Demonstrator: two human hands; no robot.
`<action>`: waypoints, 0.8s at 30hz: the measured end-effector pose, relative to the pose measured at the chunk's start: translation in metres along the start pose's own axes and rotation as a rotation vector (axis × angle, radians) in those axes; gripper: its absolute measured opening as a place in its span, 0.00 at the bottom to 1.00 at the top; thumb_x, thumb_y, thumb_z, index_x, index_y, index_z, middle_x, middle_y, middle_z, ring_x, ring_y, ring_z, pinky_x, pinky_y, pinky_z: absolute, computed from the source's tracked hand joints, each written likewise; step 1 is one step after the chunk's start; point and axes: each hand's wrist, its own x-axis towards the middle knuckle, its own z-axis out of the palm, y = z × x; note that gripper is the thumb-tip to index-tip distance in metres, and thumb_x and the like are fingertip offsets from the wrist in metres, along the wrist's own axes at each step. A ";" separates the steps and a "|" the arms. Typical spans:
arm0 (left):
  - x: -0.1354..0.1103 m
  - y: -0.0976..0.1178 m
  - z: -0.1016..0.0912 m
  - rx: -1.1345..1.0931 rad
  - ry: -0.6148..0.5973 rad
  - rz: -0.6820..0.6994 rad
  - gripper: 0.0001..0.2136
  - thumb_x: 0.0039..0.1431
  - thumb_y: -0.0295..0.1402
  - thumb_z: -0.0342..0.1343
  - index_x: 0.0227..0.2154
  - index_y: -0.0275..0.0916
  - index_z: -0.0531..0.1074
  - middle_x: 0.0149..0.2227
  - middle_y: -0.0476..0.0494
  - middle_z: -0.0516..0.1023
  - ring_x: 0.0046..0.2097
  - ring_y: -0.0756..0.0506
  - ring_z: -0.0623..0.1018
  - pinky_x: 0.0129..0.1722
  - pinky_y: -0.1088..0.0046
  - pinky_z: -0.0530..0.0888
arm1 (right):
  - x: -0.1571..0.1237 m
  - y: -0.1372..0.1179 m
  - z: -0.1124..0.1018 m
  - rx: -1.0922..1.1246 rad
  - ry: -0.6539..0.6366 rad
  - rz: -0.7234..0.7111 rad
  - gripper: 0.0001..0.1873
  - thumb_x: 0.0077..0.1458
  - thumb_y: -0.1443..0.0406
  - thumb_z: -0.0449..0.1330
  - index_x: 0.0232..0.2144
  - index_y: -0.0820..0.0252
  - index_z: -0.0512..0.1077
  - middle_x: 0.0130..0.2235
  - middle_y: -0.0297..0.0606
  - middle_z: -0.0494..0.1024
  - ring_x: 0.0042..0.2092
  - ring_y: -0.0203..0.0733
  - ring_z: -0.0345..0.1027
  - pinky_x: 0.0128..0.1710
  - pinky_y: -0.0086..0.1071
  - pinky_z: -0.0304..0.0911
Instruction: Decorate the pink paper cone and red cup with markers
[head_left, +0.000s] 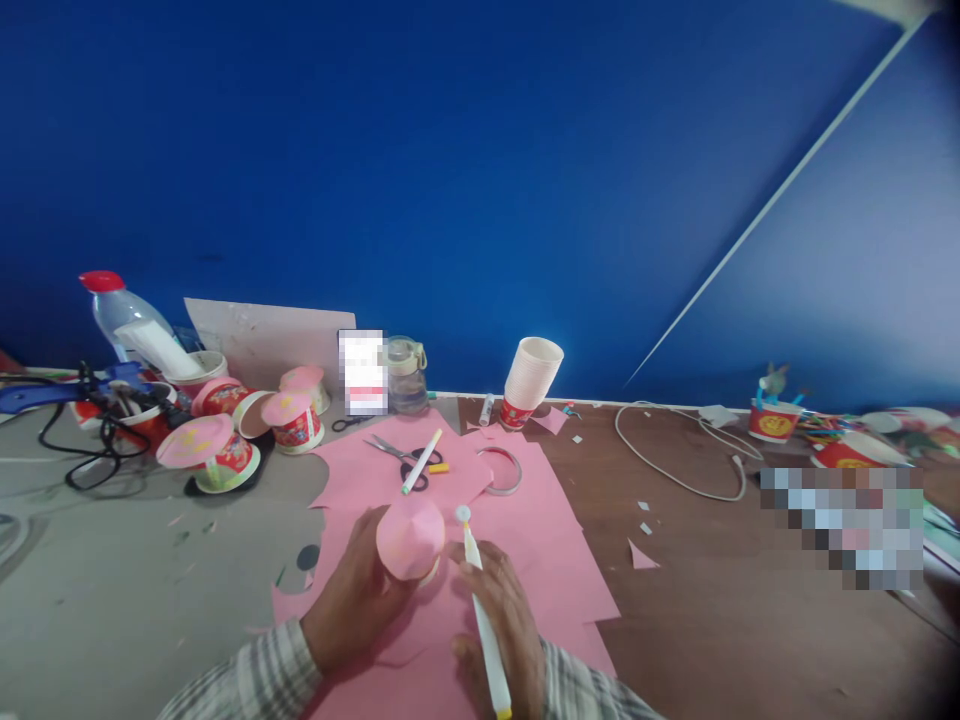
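My left hand (360, 595) is closed around a paper cup topped with a shallow pink paper cone (411, 537); most of the cup is hidden beneath the cone and behind my fingers. Just to the right, my right hand (506, 610) grips a white marker (487, 635) with yellow at its lower end, its tip pointing away from me near the cone. Pink paper sheets (555, 560) lie under both hands. Beyond them rest open scissors (409, 462), a second white marker (422, 462), a yellow cap (439, 468) and a roll of tape (517, 470).
At the left stand several cups with pink tops (292, 420), a blue glue gun (75, 390) with its cord, and a bottle (135, 310). A phone (363, 372), a jar (407, 375) and stacked paper cups (531, 375) line the wall. A white cable (675, 475) lies right.
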 end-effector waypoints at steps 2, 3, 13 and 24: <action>0.000 0.003 -0.002 -0.042 -0.045 0.003 0.24 0.42 0.37 0.58 0.45 0.47 0.62 0.43 0.44 0.72 0.44 0.39 0.72 0.43 0.59 0.73 | -0.002 0.003 0.000 -0.022 -0.036 -0.020 0.24 0.61 0.55 0.46 0.57 0.59 0.56 0.51 0.46 0.74 0.53 0.49 0.69 0.49 0.47 0.71; 0.000 0.004 -0.003 -0.063 -0.068 0.005 0.24 0.42 0.36 0.57 0.46 0.47 0.61 0.44 0.44 0.72 0.45 0.39 0.72 0.43 0.59 0.73 | -0.002 0.003 0.001 -0.039 -0.046 -0.031 0.25 0.61 0.56 0.47 0.57 0.60 0.56 0.51 0.46 0.74 0.53 0.49 0.68 0.50 0.47 0.71; -0.004 -0.010 0.001 0.010 -0.062 0.020 0.36 0.31 0.39 0.65 0.48 0.48 0.59 0.47 0.43 0.69 0.49 0.34 0.68 0.49 0.50 0.66 | 0.005 -0.003 0.000 -0.036 -0.078 -0.096 0.24 0.61 0.56 0.47 0.56 0.61 0.57 0.49 0.46 0.75 0.50 0.46 0.71 0.50 0.41 0.71; -0.002 -0.004 0.001 -0.005 -0.025 -0.023 0.27 0.35 0.36 0.63 0.43 0.49 0.64 0.41 0.47 0.70 0.43 0.40 0.72 0.40 0.59 0.74 | 0.003 -0.006 0.002 -0.039 0.004 -0.085 0.23 0.61 0.56 0.47 0.55 0.60 0.60 0.47 0.45 0.77 0.47 0.47 0.73 0.48 0.43 0.72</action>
